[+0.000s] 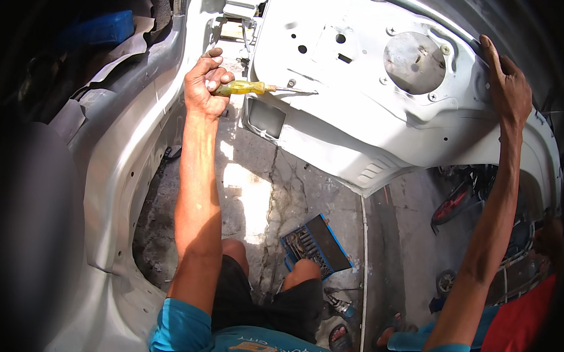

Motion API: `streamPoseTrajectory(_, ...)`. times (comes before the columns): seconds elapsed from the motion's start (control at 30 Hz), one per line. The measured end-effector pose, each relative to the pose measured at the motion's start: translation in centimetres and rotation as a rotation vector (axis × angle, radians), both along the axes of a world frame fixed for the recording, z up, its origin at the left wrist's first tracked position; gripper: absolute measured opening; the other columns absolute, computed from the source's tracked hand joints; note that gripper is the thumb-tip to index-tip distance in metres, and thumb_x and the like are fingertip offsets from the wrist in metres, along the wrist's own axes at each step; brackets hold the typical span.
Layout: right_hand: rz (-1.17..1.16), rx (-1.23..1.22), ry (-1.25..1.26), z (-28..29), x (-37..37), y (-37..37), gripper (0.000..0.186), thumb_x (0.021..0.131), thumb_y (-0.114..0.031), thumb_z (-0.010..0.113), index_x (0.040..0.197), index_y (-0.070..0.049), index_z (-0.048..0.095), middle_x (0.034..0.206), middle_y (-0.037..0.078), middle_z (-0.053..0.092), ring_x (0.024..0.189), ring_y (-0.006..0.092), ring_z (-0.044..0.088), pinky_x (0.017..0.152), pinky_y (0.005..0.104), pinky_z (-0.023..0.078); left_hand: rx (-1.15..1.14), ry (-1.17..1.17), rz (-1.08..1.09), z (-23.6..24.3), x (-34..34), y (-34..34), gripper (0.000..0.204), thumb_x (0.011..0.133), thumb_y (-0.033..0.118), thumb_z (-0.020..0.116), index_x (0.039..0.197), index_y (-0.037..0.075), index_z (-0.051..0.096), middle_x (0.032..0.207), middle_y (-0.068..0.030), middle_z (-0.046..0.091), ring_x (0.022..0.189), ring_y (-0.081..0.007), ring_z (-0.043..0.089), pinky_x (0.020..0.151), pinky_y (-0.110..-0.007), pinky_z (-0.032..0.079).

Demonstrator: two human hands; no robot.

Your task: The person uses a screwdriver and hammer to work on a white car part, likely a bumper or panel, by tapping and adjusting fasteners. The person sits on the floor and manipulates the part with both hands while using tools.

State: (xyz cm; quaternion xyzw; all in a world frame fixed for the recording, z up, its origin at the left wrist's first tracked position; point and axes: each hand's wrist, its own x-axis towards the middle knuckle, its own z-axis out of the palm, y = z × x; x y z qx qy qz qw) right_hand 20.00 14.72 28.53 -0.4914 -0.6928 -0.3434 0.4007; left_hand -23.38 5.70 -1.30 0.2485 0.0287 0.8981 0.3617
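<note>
My left hand (209, 85) is wrapped round the yellow see-through handle of a screwdriver (243, 87). Its metal shaft points right, and the tip meets the inner side of a white car door (354, 113), or appears to, beside a small hole. At the door's far right edge, my right hand (510, 85) grips the rim, with part of its fingers hidden behind it. A round grey plate (415, 62) with several screws around it sits in the door panel.
The pale car body frame (108, 187) curves along the left. On the concrete floor lie an open blue socket set case (316, 247) and a power tool (340, 304). Another person in a red garment (518, 325) is at lower right, near a motorcycle (454, 202).
</note>
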Motion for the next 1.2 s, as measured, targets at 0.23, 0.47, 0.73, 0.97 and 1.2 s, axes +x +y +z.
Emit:
streamPoseTrajectory(0.23, 0.017, 0.115, -0.033, -0.5, 0.1, 0.1, 0.089, 0.082, -0.093, 0.043, 0.108, -0.017, 0.082, 0.077, 0.006, 0.075, 0.080, 0.0244, 0.074, 0.072, 0.0422, 0.056, -0.020, 0.066, 0.091, 0.9, 1.0, -1.8, 0.017, 0.089, -0.004, 0.059, 0.106, -0.004, 0.064, 0.059, 0.0053, 0.043, 0.042, -0.0051, 0.038, 0.059, -0.027, 0.047)
streamPoseTrajectory(0.47, 0.026, 0.101, 0.028, -0.4, 0.0, 0.3, 0.093, 0.078, -0.096, 0.045, 0.117, -0.020, 0.080, 0.078, 0.007, 0.074, 0.089, 0.0260, 0.074, 0.082, 0.0431, 0.054, -0.079, 0.051, 0.172, 1.3, 3.1, -3.8, 0.018, 0.091, -0.004, 0.059, 0.108, -0.004, 0.062, 0.056, 0.0060, 0.039, 0.041, -0.0048, 0.036, 0.059, -0.026, 0.046)
streamPoseTrajectory(0.73, -0.006, 0.093, 0.007, -0.2, 0.1, 0.6, 0.094, 0.076, -0.097, 0.045, 0.115, -0.020, 0.081, 0.080, 0.007, 0.075, 0.089, 0.0253, 0.074, 0.082, 0.0433, 0.055, -0.124, -0.017, 0.293, 1.0, 5.7, -5.4, 0.015, 0.092, -0.004, 0.056, 0.106, -0.004, 0.061, 0.060, 0.0046, 0.041, 0.044, -0.0047, 0.036, 0.059, -0.026, 0.043)
streamPoseTrajectory(0.97, -0.010, 0.105, 0.031, -0.3, 0.0, 0.6, 0.096, 0.076, -0.098, 0.044, 0.115, -0.018, 0.081, 0.078, 0.006, 0.073, 0.086, 0.0244, 0.074, 0.081, 0.0427, 0.055, -0.064, 0.079, 0.421, 1.7, 9.3, -7.5, 0.012, 0.095, -0.003, 0.055, 0.105, -0.005, 0.062, 0.061, 0.0005, 0.050, 0.043, -0.0061, 0.042, 0.057, -0.029, 0.050)
streamPoseTrajectory(1.2, 0.007, 0.112, 0.014, -0.3, 0.2, 0.8, 0.092, 0.080, -0.093, 0.045, 0.116, -0.015, 0.080, 0.080, 0.008, 0.074, 0.086, 0.0248, 0.074, 0.085, 0.0415, 0.055, -0.026, 0.159, 0.530, 4.1, 12.2, -8.4, 0.013, 0.095, -0.005, 0.057, 0.105, -0.010, 0.063, 0.075, -0.0079, 0.061, 0.042, -0.0059, 0.043, 0.054, -0.027, 0.050)
